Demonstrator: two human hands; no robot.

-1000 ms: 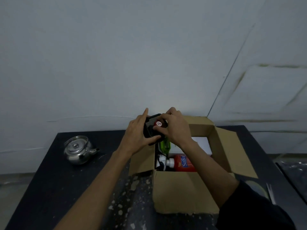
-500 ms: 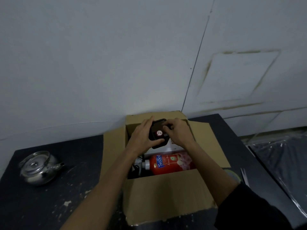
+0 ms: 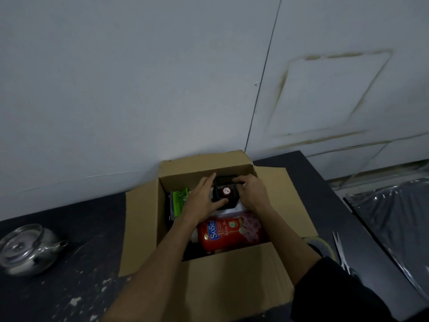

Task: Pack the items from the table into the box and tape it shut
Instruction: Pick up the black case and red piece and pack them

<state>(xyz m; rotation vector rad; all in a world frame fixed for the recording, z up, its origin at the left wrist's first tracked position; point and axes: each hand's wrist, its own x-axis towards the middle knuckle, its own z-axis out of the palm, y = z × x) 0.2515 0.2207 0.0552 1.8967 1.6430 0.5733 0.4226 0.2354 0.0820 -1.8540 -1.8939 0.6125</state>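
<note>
Inside the open cardboard box (image 3: pixel 209 287), both hands hold a small black packet with a round red-and-white label (image 3: pixel 225 192) at the box's 12 o'clock end. The left hand (image 3: pixel 201 201) cups its 9 o'clock side, thumb under its near edge; the right hand (image 3: pixel 251 192) grips its 3 o'clock side, fingers curled over the top. At 6 o'clock from it lies a red SoSoft bottle (image 3: pixel 228 231), at 9 o'clock a green-lidded container (image 3: pixel 179 202)

The box (image 3: pixel 234 282) is matt brown cardboard; the kettle (image 3: pixel 27 249) is shiny metal; the red bottle (image 3: pixel 232 231) is glossy plastic.
</note>
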